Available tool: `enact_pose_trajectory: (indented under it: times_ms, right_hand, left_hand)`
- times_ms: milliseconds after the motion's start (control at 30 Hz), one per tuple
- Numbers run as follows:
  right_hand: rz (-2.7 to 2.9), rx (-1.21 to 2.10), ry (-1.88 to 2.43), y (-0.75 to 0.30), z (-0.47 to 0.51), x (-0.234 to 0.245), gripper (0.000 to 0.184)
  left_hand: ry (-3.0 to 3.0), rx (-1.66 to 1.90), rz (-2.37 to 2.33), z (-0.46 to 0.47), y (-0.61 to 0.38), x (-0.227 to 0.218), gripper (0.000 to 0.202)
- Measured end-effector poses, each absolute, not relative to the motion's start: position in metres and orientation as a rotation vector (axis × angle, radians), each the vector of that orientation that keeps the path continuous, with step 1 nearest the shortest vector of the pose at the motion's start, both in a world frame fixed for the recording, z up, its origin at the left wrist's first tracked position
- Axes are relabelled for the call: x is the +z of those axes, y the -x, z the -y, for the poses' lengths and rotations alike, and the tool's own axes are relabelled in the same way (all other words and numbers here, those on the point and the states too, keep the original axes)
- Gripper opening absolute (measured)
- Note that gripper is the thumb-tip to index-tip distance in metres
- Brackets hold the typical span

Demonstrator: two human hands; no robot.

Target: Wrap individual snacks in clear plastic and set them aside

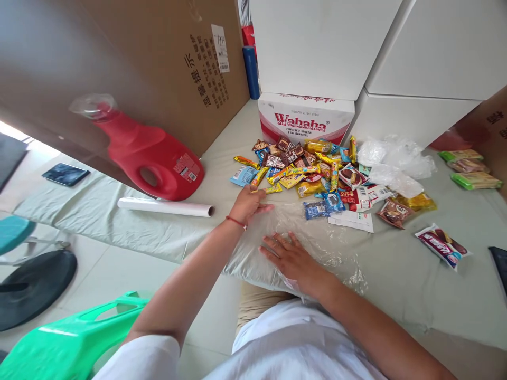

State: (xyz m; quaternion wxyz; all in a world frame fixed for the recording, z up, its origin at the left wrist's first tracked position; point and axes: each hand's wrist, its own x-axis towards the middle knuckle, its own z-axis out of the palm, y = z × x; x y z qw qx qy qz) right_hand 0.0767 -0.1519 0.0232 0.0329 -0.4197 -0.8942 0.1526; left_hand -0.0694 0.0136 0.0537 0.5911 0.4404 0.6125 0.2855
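My left hand (250, 205), a red cord around its wrist, reaches to the near left edge of a pile of wrapped snacks. Its fingers are at a yellow snack packet (274, 188), with the thumb spread apart from them; I see no firm grip. Just beyond lies another yellow stick packet (259, 176). My right hand (295, 261) lies flat, fingers spread, on a clear plastic bag (336, 250) at the table's near edge. Blue packets (317, 210) and brown chocolate packets (291, 153) are among the several snacks in the pile.
Behind the pile stands a Wahaba-labelled carton (304, 119). To the left are a red jug (158, 150), a white roll (166, 207) and a phone (65, 174). Crumpled plastic bags (396, 161), a loose snack packet (442, 246) and green-edged packs (475, 180) lie right.
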Motion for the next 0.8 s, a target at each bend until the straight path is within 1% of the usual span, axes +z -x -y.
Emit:
enact_pose_trajectory:
  times_ms: [67, 100, 167, 267, 400, 500, 600, 700, 800]
  right_hand:
    - [2.732, 0.469, 1.362, -0.072, 0.150, 0.028, 0.073]
    - [2.728, 0.481, 1.385, -0.069, 0.148, 0.029, 0.071]
    - [2.725, 0.506, 1.412, -0.063, 0.146, 0.031, 0.069]
    - [2.711, 0.492, 1.484, -0.052, 0.142, 0.028, 0.065]
    - [2.684, 0.395, 1.571, -0.041, 0.141, 0.030, 0.056]
    - [2.698, 0.283, 1.516, -0.036, 0.144, 0.041, 0.041]
    - [2.728, 0.252, 1.452, -0.028, 0.148, 0.047, 0.028]
    - [2.815, 0.288, 1.311, -0.010, 0.153, 0.040, 0.027]
    - [2.857, 0.310, 1.151, 0.006, 0.159, 0.031, 0.028]
  left_hand:
    - [-1.068, 0.809, -1.334, 0.010, 0.067, 0.058, 0.020]
    - [-1.152, 0.819, -1.300, 0.022, 0.064, 0.057, 0.018]
    - [-1.441, 0.684, -1.319, 0.040, 0.059, 0.051, 0.015]
    - [-1.785, 0.447, -1.444, 0.044, 0.052, 0.039, 0.017]
    - [-1.897, 0.427, -1.523, 0.028, 0.052, 0.028, 0.017]
    - [-1.962, 0.393, -1.528, 0.022, 0.055, 0.023, 0.015]
    - [-2.009, 0.353, -1.511, 0.020, 0.055, 0.019, 0.013]
    - [-2.058, 0.309, -1.473, 0.017, 0.054, 0.017, 0.012]
    - [-2.117, 0.259, -1.401, 0.016, 0.053, 0.019, 0.019]
